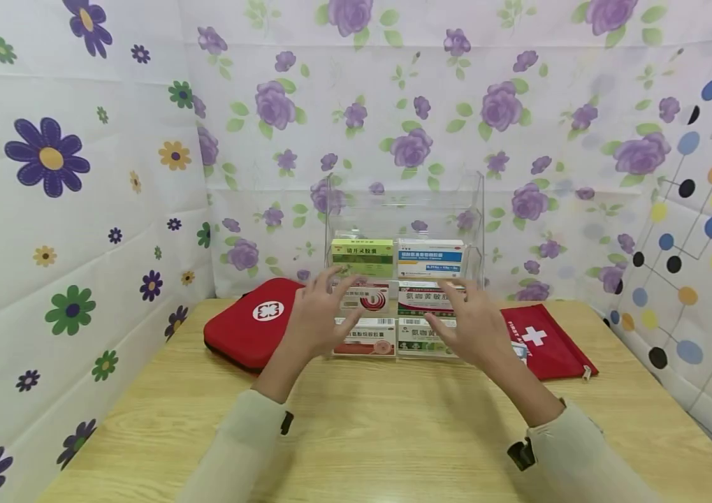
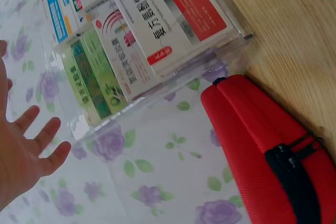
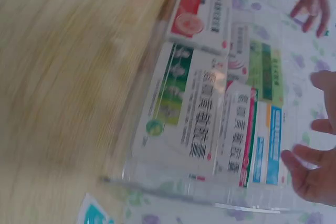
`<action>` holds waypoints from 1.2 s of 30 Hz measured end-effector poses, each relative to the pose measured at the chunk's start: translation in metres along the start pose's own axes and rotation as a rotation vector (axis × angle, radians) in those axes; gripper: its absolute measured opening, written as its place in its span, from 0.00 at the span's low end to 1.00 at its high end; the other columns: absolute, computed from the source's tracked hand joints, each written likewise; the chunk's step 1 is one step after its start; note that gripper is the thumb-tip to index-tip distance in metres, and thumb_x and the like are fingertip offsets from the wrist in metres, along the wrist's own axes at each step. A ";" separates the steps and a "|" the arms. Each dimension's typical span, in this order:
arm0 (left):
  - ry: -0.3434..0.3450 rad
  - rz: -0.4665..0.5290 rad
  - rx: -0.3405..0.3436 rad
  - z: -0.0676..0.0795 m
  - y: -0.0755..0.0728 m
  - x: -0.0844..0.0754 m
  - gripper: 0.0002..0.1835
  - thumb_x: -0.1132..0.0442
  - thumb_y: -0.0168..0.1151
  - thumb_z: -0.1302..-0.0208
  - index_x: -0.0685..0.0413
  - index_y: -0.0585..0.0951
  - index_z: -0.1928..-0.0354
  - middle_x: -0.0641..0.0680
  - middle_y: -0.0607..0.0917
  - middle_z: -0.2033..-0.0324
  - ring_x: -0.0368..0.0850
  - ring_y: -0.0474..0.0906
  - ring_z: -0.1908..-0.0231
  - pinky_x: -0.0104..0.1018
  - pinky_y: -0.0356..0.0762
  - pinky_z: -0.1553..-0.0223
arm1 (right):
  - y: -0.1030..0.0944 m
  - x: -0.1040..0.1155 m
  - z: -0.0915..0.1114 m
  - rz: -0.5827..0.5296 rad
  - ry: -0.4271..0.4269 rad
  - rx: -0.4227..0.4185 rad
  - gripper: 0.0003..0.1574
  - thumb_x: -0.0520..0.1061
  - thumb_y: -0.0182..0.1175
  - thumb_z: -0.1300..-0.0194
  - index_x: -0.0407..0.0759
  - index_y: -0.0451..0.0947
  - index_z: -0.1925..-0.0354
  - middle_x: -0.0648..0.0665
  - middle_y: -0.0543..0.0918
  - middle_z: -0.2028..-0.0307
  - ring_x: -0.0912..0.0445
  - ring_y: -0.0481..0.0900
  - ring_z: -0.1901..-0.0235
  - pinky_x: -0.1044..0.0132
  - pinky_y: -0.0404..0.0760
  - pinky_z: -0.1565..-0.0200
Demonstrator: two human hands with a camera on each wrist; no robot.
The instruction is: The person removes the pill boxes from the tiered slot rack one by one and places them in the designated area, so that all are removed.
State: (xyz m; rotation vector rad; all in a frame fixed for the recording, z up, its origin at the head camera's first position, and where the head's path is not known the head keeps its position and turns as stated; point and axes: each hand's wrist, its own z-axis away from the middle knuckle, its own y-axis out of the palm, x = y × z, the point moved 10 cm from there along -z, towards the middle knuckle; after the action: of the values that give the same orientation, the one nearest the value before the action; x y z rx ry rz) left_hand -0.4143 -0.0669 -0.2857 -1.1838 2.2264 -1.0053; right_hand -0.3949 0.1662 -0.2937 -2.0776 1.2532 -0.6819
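Observation:
A clear tiered stand (image 1: 404, 209) at the back of the table holds several medicine boxes in two columns. In its upper filled tier are a green box (image 1: 362, 262) and a blue-and-white box (image 1: 430, 260). White boxes sit below, among them one with an orange-red band (image 1: 365, 342) and one with a green band (image 1: 425, 341). My left hand (image 1: 318, 314) is raised before the stand's left side, fingers spread, holding nothing. Opposite it, my right hand (image 1: 475, 323) hovers before the right column with parted fingers and an empty palm. Both hands partly cover the middle boxes in the head view.
To the left of the stand lies a red hard case (image 1: 249, 321) with a white emblem. A red first-aid pouch (image 1: 547, 342) with a zip lies to the right, partly behind my right forearm. Patterned cloth walls (image 1: 406, 105) enclose the wooden table (image 1: 368, 433) on three sides.

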 end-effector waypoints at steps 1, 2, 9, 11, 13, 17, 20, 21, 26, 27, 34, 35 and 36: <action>-0.020 0.034 0.013 0.001 0.003 0.005 0.32 0.43 0.60 0.34 0.35 0.68 0.30 0.59 0.66 0.31 0.61 0.65 0.36 0.63 0.71 0.46 | 0.005 0.001 0.001 -0.014 0.018 0.051 0.43 0.65 0.64 0.38 0.47 0.70 0.33 0.35 0.72 0.39 0.39 0.76 0.49 0.46 0.83 0.60; -0.038 0.065 0.023 0.003 0.005 0.010 0.31 0.44 0.61 0.34 0.35 0.69 0.30 0.59 0.66 0.31 0.62 0.65 0.36 0.63 0.71 0.46 | 0.011 0.001 0.002 -0.025 0.035 0.101 0.42 0.65 0.64 0.38 0.46 0.70 0.33 0.36 0.74 0.41 0.40 0.77 0.50 0.48 0.84 0.62; -0.203 0.247 0.134 0.018 0.030 0.044 0.39 0.45 0.70 0.40 0.34 0.66 0.28 0.61 0.61 0.28 0.66 0.66 0.35 0.63 0.74 0.47 | 0.032 0.012 0.008 -0.140 0.042 0.218 0.38 0.62 0.66 0.37 0.42 0.74 0.37 0.37 0.77 0.43 0.41 0.78 0.47 0.43 0.80 0.51; -0.244 0.290 0.183 0.022 0.038 0.050 0.42 0.45 0.71 0.41 0.32 0.63 0.26 0.62 0.59 0.27 0.67 0.62 0.33 0.65 0.73 0.46 | 0.035 0.014 0.007 -0.177 0.038 0.216 0.35 0.59 0.67 0.37 0.41 0.75 0.39 0.38 0.77 0.43 0.41 0.77 0.46 0.43 0.79 0.49; -0.271 0.332 0.226 0.026 0.046 0.054 0.44 0.47 0.72 0.42 0.32 0.61 0.25 0.64 0.58 0.26 0.69 0.59 0.32 0.67 0.71 0.44 | 0.038 0.016 0.005 -0.219 0.042 0.221 0.33 0.57 0.67 0.37 0.41 0.76 0.41 0.39 0.78 0.43 0.42 0.77 0.45 0.43 0.79 0.49; -0.303 0.427 0.275 0.030 0.060 0.059 0.47 0.50 0.73 0.42 0.34 0.59 0.24 0.65 0.57 0.27 0.68 0.55 0.29 0.68 0.65 0.41 | 0.049 0.023 0.000 -0.312 0.044 0.253 0.27 0.51 0.67 0.36 0.41 0.78 0.43 0.41 0.79 0.44 0.43 0.77 0.44 0.45 0.79 0.48; -0.293 0.486 0.281 0.029 0.069 0.062 0.48 0.53 0.73 0.41 0.38 0.57 0.23 0.63 0.60 0.28 0.63 0.57 0.29 0.64 0.65 0.38 | 0.059 0.028 -0.004 -0.363 0.034 0.281 0.24 0.47 0.67 0.36 0.39 0.80 0.45 0.41 0.81 0.45 0.43 0.77 0.43 0.46 0.78 0.46; -0.292 0.502 0.278 0.029 0.071 0.063 0.48 0.53 0.73 0.41 0.39 0.57 0.23 0.62 0.62 0.29 0.60 0.60 0.31 0.62 0.66 0.37 | 0.062 0.030 -0.005 -0.373 0.025 0.283 0.23 0.46 0.67 0.36 0.38 0.80 0.45 0.40 0.81 0.45 0.43 0.77 0.43 0.46 0.77 0.45; -0.306 0.520 0.262 0.029 0.077 0.071 0.47 0.55 0.73 0.41 0.40 0.57 0.23 0.61 0.71 0.40 0.53 0.69 0.44 0.53 0.75 0.45 | 0.076 0.042 -0.013 -0.445 -0.024 0.288 0.20 0.43 0.68 0.37 0.36 0.82 0.48 0.40 0.84 0.49 0.43 0.80 0.46 0.47 0.79 0.47; -0.318 0.519 0.261 0.030 0.078 0.073 0.47 0.55 0.73 0.41 0.39 0.57 0.23 0.60 0.71 0.41 0.53 0.69 0.45 0.53 0.75 0.46 | 0.079 0.044 -0.014 -0.450 -0.030 0.288 0.20 0.43 0.68 0.37 0.36 0.82 0.48 0.40 0.84 0.49 0.43 0.80 0.47 0.47 0.79 0.47; -0.369 0.533 0.299 0.034 0.086 0.079 0.46 0.56 0.72 0.40 0.35 0.58 0.24 0.56 0.67 0.33 0.56 0.71 0.38 0.52 0.76 0.43 | 0.090 0.044 -0.016 -0.420 -0.020 0.235 0.16 0.42 0.70 0.40 0.40 0.84 0.54 0.42 0.84 0.52 0.45 0.81 0.49 0.47 0.79 0.50; -0.371 0.542 0.307 0.034 0.088 0.078 0.46 0.57 0.72 0.40 0.34 0.58 0.24 0.56 0.67 0.32 0.56 0.72 0.37 0.51 0.76 0.44 | 0.093 0.043 -0.016 -0.418 -0.014 0.235 0.15 0.41 0.70 0.41 0.40 0.84 0.54 0.43 0.84 0.53 0.46 0.81 0.51 0.48 0.79 0.51; -0.367 0.549 0.313 0.034 0.089 0.077 0.46 0.57 0.72 0.40 0.35 0.58 0.24 0.57 0.67 0.33 0.57 0.72 0.38 0.51 0.77 0.44 | 0.095 0.042 -0.016 -0.413 -0.009 0.238 0.15 0.41 0.70 0.41 0.40 0.84 0.54 0.43 0.84 0.54 0.46 0.81 0.52 0.49 0.79 0.52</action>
State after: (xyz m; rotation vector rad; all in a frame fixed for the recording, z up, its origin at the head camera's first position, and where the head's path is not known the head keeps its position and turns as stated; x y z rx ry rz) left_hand -0.4820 -0.1115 -0.3780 -0.5207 1.8578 -0.7899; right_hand -0.4439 0.0900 -0.3473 -2.1475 0.6970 -0.9515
